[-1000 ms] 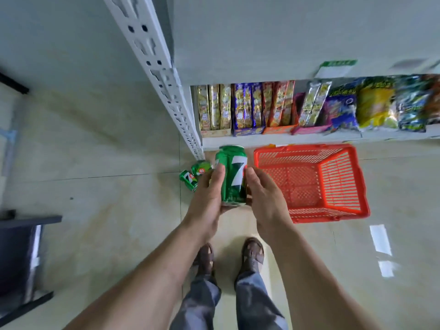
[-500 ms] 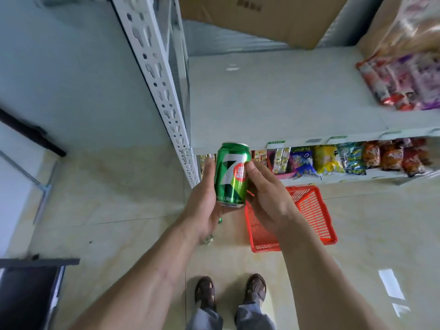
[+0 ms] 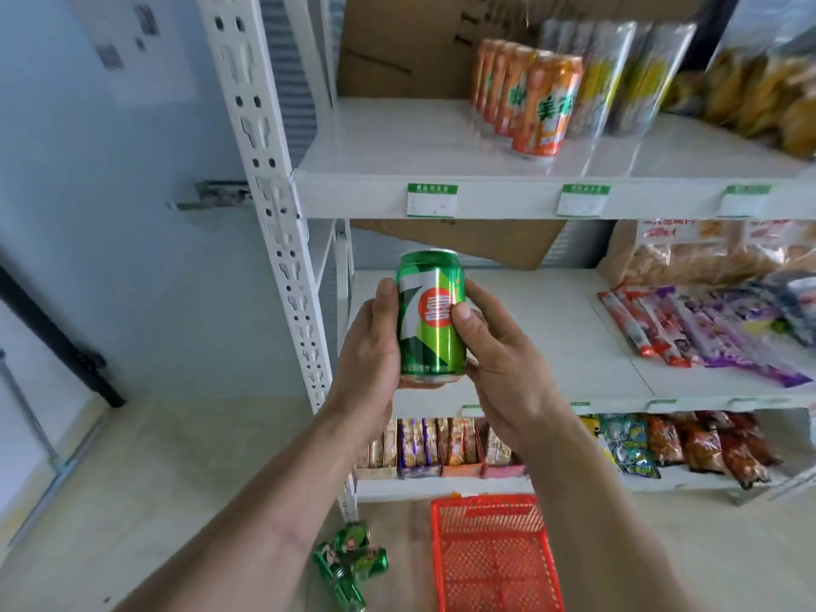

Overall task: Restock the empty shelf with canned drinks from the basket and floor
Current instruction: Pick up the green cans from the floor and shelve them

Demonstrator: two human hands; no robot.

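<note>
Step in hand, as judged: transfer of one can to the shelf. A green 7-Up can (image 3: pixel 432 313) is held upright in front of the middle shelf (image 3: pixel 508 329), whose left part is bare. The left hand (image 3: pixel 371 346) is wrapped round the can's left side; the right hand (image 3: pixel 503 360) is pressed on its right, thumb on the label. Both grips are closed on the can. Next move calls for a placement, possibly on the upper shelf (image 3: pixel 397 143) beside the orange cans (image 3: pixel 530 95). More green cans (image 3: pixel 351 563) lie on the floor beside the red basket (image 3: pixel 490 563).
</note>
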